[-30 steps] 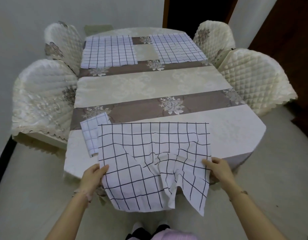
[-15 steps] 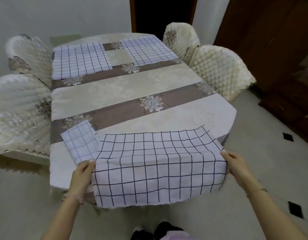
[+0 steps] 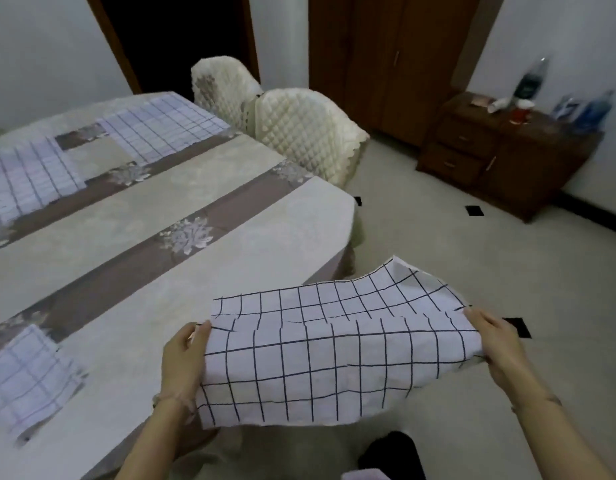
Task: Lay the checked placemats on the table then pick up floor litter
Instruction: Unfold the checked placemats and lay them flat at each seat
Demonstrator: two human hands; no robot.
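Two hands hold a checked placemat at the table's corner

One checked placemat [image 3: 334, 358] hangs spread in the air, its left end over the table [image 3: 251, 271] edge and the rest above the floor. The left hand [image 3: 183, 362] grips its left edge and the right hand [image 3: 500, 348] grips its right edge, fingers curled round the cloth. A folded placemat [image 3: 26, 379] lies on the near left of the table, and two flat placemats [image 3: 161, 123] at the far end.

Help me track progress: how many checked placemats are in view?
4: one placemat held in left hand and right hand by the table; two flat at its far end; one folded, near-left. Others may be hidden.
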